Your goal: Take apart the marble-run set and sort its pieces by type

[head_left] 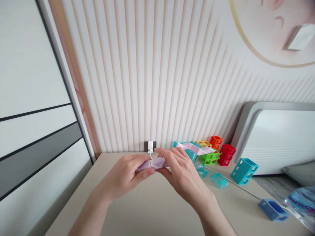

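Above the table, both my hands grip a lilac and white snake puzzle (158,163) made of wedge-shaped segments. My left hand (126,173) is closed on its left end, thumb in front. My right hand (180,168) is wrapped round the part further right, with the fingers over the top. Beyond my right hand, a zigzag length of the puzzle sticks out to the right. My right fingers and palm hide the middle segments.
On the table (147,209), right of my hands, stand green (209,158), red (226,155), orange (216,142) and teal (244,171) blocks. A blue block (273,209) lies nearer. A white charger (150,146) sits in the wall socket; a cable crosses the table. A plastic bottle (301,205) is at far right.
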The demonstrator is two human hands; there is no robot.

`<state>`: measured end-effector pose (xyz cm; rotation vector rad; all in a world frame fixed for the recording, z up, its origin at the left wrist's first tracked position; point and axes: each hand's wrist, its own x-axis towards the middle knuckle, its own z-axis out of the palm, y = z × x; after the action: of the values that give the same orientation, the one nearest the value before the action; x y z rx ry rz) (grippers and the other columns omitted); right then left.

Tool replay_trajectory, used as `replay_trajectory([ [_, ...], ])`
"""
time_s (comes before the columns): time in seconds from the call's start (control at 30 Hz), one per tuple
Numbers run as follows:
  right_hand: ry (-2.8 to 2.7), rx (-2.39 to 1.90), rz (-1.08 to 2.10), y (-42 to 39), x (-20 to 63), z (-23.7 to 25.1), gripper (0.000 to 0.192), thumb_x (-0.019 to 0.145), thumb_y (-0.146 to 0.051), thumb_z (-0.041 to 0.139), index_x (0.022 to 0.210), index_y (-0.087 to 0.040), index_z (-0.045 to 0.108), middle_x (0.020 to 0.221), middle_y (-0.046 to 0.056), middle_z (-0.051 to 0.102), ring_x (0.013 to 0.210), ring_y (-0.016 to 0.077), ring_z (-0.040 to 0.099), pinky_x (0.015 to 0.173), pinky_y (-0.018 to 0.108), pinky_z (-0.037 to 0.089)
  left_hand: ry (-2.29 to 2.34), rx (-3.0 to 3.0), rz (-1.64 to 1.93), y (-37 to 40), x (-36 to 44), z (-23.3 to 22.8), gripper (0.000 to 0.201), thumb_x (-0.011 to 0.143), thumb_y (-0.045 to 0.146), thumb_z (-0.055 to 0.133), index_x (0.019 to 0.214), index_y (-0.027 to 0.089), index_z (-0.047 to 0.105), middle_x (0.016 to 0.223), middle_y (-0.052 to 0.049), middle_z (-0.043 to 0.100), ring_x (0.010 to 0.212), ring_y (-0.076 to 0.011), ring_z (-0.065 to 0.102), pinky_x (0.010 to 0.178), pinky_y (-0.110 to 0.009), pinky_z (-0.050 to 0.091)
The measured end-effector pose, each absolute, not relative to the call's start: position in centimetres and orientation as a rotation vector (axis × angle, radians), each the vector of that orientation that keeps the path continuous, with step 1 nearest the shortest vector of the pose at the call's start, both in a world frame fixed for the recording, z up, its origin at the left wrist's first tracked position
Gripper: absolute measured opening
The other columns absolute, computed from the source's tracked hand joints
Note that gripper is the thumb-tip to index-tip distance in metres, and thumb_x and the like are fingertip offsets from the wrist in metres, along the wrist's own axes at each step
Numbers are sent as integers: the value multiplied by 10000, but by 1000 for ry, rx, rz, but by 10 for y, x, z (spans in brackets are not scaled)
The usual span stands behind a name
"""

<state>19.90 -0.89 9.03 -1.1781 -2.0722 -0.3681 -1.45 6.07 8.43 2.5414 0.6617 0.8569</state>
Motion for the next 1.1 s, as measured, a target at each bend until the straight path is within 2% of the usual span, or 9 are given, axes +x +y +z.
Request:
replay_trajectory([
  [0.1,-2078,-1228,-357,-5,201,89,240,1009,-311,630,1217,-196,597,1004,57,746,903,213,666,852,359,437,713,2546,895,62,-17,83,374,1001,512,540,797,199,555,696,48,545,613,-120,499,580,-236,338],
  [0.2,-2100,-1210,-444,-2,201,86,166,1036,-223,573,1194,-201,619,1030,60,731,925,201,653,861,361,407,756,2464,810,64,-16,80,380,992,504,560,765,203,511,683,65,501,600,-111,455,557,-231,301],
  [0.37,-2059,-1114,-655,-7,198,85,271,1071,-133,433,1223,-216,641,1093,82,706,1066,207,638,993,431,331,691,2335,651,62,-16,81,381,996,540,529,826,201,565,697,64,510,609,-120,456,569,-238,298],
  [0.47,-2064,-1062,-695,-11,193,86,311,1073,-136,427,1289,-229,630,1067,73,711,1063,197,637,1033,445,324,629,2265,726,55,-15,88,341,999,535,531,960,207,612,810,39,595,695,-133,518,632,-231,366],
  [0.63,-2092,-1028,-702,-6,190,81,407,1057,-130,456,1446,-231,518,1057,63,724,1040,190,647,1100,479,325,626,2198,843,49,-14,93,326,1023,501,504,973,204,631,772,37,569,681,-128,506,625,-233,373],
  [0.77,-2012,-1030,-651,1,192,79,273,1043,-176,530,1314,-176,566,1041,64,748,979,183,685,1117,464,345,702,2251,854,51,-17,92,308,1022,479,520,927,201,613,766,37,547,686,-133,501,631,-249,367],
  [0.87,-2008,-1032,-635,1,193,83,174,1050,-209,519,1198,-184,608,1031,67,755,927,192,691,1068,444,389,710,2260,827,50,-18,91,299,1036,476,487,942,212,590,807,35,571,717,-135,534,656,-245,400],
  [0.97,-2065,-1040,-550,-3,192,87,239,1079,-304,455,1194,-173,618,975,82,748,825,203,660,901,394,459,710,2312,857,48,-16,91,236,1048,440,475,996,228,566,865,30,608,758,-139,575,666,-237,436],
  [1.1,-2103,-1052,-270,-5,191,86,322,1101,-310,339,1085,-172,630,894,83,709,754,195,607,733,335,435,681,2549,998,47,-13,90,108,1060,317,485,1106,245,550,1001,-2,649,930,-168,612,796,-274,480],
])
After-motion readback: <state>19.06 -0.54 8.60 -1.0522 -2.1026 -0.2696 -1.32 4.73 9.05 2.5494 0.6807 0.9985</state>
